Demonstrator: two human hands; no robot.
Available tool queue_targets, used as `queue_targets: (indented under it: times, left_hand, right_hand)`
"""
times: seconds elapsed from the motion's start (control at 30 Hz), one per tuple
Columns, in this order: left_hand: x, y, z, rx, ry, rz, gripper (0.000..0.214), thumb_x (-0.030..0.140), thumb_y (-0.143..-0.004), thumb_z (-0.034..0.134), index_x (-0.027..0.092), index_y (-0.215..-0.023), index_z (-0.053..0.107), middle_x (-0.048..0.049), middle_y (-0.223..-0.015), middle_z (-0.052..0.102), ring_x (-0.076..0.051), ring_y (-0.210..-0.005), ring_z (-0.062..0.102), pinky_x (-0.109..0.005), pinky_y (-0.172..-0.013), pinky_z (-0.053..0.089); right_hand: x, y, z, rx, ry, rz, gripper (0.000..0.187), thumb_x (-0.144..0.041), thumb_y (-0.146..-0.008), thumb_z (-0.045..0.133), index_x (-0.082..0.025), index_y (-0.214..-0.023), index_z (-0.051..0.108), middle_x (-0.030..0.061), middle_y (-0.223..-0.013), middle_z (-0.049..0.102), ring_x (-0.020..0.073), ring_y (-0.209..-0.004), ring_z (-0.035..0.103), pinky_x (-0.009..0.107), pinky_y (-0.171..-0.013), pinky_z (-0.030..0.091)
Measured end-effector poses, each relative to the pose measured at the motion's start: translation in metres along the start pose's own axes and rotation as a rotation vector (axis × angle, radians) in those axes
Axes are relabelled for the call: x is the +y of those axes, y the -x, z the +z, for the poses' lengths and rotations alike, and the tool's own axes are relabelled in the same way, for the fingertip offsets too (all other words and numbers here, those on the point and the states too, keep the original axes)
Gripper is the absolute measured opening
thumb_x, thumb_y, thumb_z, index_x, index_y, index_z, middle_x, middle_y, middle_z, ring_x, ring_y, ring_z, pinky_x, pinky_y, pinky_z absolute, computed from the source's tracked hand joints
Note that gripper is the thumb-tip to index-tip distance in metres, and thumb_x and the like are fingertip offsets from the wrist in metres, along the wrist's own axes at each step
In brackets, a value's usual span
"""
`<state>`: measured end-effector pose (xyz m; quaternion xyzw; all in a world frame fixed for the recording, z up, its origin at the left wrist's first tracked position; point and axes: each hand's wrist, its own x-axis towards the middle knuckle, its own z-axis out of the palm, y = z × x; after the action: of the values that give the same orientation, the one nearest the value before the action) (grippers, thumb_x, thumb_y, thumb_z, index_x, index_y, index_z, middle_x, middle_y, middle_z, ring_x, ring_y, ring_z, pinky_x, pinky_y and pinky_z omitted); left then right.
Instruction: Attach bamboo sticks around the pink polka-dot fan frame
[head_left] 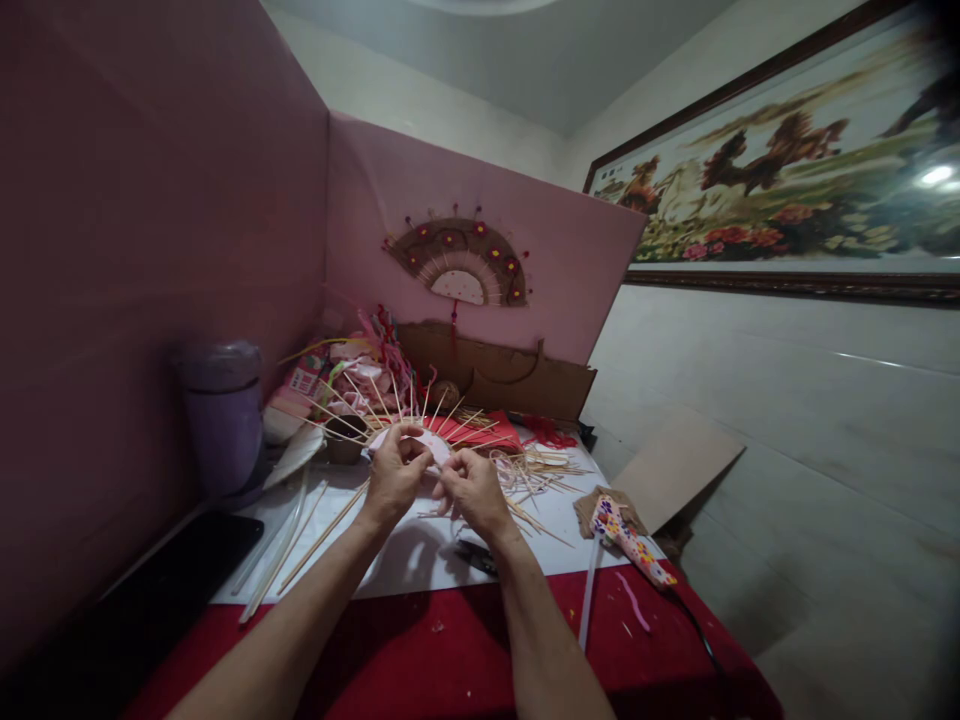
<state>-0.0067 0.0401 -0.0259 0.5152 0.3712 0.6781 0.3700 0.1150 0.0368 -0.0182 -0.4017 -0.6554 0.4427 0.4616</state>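
A half-made fan (433,441) is held up over the white-covered table, its pale half-round base bristling with thin wooden sticks that spread outward and away from me. My left hand (397,472) is closed on the base's left part, thumb and index finger bent together at its lower edge. At the lower right edge, my right hand (474,492) has its fingertips pinched together. Whether something small sits between those fingertips is hidden. Just below my right hand lies a dark tool (477,556), partly covered by the wrist.
A finished fan (457,262) hangs on the pink board. Loose sticks (534,515) and red paper (501,432) lie at the right, near a flowered glue gun (634,545). On the left are a purple cup (223,420), black phone (187,550) and glue sticks (279,545).
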Motion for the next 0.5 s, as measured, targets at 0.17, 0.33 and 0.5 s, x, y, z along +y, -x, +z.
queue_targets:
  times: [0.17,0.33,0.5]
  left_hand:
    - [-0.006,-0.002,-0.001,0.048,-0.073,0.032,0.026,0.018,-0.065,0.059,0.020,-0.085,0.042,0.0102,-0.051,0.050,-0.007,-0.041,0.045,-0.018,-0.044,0.034]
    - [-0.009,-0.004,-0.003,0.058,-0.112,0.058,0.023,0.016,-0.067,0.058,0.020,-0.084,0.044,0.0078,-0.055,0.051,-0.009,-0.050,0.049,-0.020,-0.049,0.037]
    - [-0.003,-0.003,-0.004,-0.124,-0.274,0.129,0.014,0.024,-0.073,0.054,0.017,-0.083,0.061,-0.0023,-0.077,0.062,-0.015,-0.070,0.057,-0.025,-0.062,0.043]
  right_hand:
    - [-0.004,0.001,-0.001,0.006,0.024,0.041,0.004,-0.020,-0.066,0.049,-0.018,-0.067,0.045,-0.0039,-0.045,0.060,0.0100,-0.032,0.053,0.014,-0.026,0.034]
    - [-0.001,0.000,-0.002,0.014,0.002,0.035,0.007,-0.022,-0.066,0.050,-0.018,-0.068,0.045,-0.0040,-0.045,0.059,0.0099,-0.032,0.053,0.014,-0.027,0.035]
    - [0.007,-0.003,-0.001,0.070,0.059,-0.035,0.009,-0.026,-0.068,0.052,-0.018,-0.068,0.047,-0.0051,-0.045,0.056,0.0101,-0.033,0.052,0.016,-0.029,0.036]
